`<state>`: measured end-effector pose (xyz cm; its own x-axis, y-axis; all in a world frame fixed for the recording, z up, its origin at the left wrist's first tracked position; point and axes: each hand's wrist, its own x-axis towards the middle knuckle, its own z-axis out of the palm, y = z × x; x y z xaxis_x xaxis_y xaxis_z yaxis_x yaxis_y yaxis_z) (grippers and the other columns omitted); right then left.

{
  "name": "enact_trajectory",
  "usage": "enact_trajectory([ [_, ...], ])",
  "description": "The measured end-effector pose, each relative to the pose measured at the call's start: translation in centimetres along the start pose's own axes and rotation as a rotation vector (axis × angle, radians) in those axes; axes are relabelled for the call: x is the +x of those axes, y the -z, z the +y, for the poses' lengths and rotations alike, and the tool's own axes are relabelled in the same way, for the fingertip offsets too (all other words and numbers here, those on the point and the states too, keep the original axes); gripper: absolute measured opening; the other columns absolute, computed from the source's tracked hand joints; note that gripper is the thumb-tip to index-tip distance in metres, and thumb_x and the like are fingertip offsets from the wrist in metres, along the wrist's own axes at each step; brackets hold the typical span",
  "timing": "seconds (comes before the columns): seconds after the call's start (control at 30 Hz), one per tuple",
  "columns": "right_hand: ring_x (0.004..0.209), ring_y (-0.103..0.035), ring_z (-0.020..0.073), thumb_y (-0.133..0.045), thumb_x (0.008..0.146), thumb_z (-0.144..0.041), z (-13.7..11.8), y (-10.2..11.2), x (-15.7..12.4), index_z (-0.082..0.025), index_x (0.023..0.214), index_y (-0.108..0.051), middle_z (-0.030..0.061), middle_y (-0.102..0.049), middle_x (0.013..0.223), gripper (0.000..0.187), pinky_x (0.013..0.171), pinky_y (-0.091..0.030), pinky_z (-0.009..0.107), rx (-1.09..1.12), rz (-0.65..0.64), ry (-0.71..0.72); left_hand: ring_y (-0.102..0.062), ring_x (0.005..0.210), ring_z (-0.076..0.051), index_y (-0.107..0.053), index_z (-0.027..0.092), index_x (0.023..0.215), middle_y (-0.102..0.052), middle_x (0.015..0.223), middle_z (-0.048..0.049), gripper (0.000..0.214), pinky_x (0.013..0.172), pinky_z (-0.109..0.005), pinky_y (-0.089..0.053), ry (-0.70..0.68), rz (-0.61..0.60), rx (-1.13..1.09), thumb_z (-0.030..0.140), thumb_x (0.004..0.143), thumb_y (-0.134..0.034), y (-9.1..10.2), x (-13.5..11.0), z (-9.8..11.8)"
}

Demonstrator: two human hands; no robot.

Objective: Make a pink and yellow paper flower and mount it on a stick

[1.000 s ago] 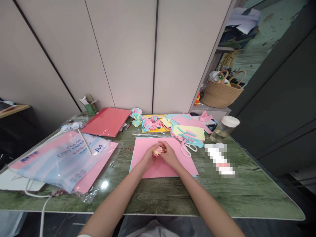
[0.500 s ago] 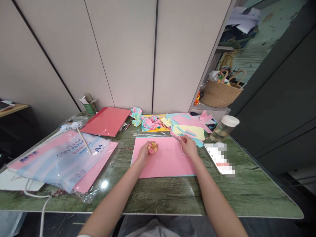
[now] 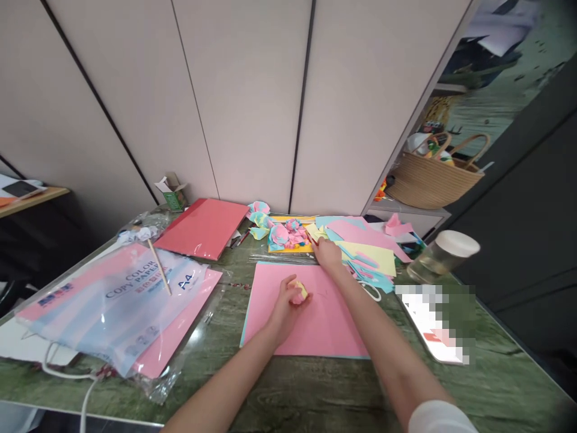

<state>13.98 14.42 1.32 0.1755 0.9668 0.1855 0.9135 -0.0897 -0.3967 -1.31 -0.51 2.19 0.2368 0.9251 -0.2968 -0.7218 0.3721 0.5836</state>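
My left hand (image 3: 288, 304) is closed around a small pink and yellow paper flower (image 3: 298, 293), held over a stack of pink paper sheets (image 3: 279, 337). My right hand (image 3: 327, 254) reaches past the stack's far edge. Its fingers are drawn together beside a pale yellow paper piece (image 3: 314, 231); whatever they pinch is too small to make out. Just left of those fingertips lie crumpled pink and blue paper flowers (image 3: 280, 236) on an orange sheet (image 3: 274, 248). White-handled scissors (image 3: 371, 292) rest under the cut paper strips, right of my right forearm.
To the left lie a plastic bag of coloured copy paper (image 3: 130, 300), a thin wooden stick (image 3: 160, 267) and a red paper pack (image 3: 205, 227). A lidded jar (image 3: 433, 258) and a phone (image 3: 428, 325) are at right. Thin wires (image 3: 282, 258) run behind the pink stack.
My right hand has left the scissors and moved forward and left to the paper flowers. My left hand still holds its flower, now turned sideways. The view has shifted left.
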Motion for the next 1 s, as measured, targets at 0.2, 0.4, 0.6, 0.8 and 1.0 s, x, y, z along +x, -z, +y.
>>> enact_trajectory([
  [0.2,0.091,-0.057,0.0263,-0.050,0.079,-0.029,0.0,-0.7,0.6,-0.010,0.087,-0.055,0.0214,-0.061,0.092,0.021,0.074,-0.038,0.034,0.067,-0.003,-0.045,-0.058,0.073,-0.010,-0.041,0.028,0.113,-0.049,0.096,-0.0029,0.057,0.085,-0.036,-0.045,-0.007,-0.036,0.259,0.008,0.063,-0.059,0.2,-0.1,0.2],
  [0.4,0.073,-0.059,0.0205,-0.049,0.077,-0.036,2.9,3.3,-3.5,-0.018,0.081,-0.052,0.0071,-0.064,0.072,0.018,0.066,-0.040,0.030,0.329,0.016,-0.020,-0.056,0.078,-0.015,-0.049,0.023,0.105,-0.052,0.101,-0.0080,0.042,0.067,-0.028,-0.047,-0.128,-0.059,0.584,0.027,0.066,-0.064,0.6,0.2,0.7],
  [0.6,0.062,-0.059,0.0156,-0.045,0.077,-0.045,4.5,7.7,-7.9,-0.017,0.085,-0.052,0.0058,-0.065,0.071,0.030,0.058,-0.045,0.027,0.718,-0.032,0.019,-0.054,0.084,-0.015,-0.044,0.023,0.108,-0.045,0.111,-0.0098,0.046,0.061,-0.025,-0.050,-0.400,-0.015,0.771,0.032,0.066,-0.063,0.1,0.2,1.9],
  [0.8,0.069,-0.057,0.0130,-0.054,0.074,-0.044,0.5,13.1,-9.1,-0.018,0.097,-0.058,0.0055,-0.064,0.082,0.035,0.065,-0.044,0.026,1.255,-0.143,0.106,-0.058,0.074,-0.012,-0.050,0.021,0.098,-0.050,0.104,-0.0056,0.031,0.056,-0.026,-0.052,-0.393,-0.334,1.003,0.042,0.076,-0.048,-5.8,-1.3,7.0],
  [1.0,0.054,-0.047,0.0090,-0.035,0.082,-0.043,-4.4,12.6,-9.5,-0.021,0.096,-0.053,-0.0023,-0.052,0.067,0.032,0.054,-0.040,0.022,1.015,-0.087,0.256,-0.057,0.082,-0.016,-0.051,0.022,0.101,-0.050,0.110,-0.0052,0.032,0.060,-0.027,-0.051,-0.487,-0.366,1.044,0.042,0.077,-0.046,-8.4,-1.2,9.7],
])
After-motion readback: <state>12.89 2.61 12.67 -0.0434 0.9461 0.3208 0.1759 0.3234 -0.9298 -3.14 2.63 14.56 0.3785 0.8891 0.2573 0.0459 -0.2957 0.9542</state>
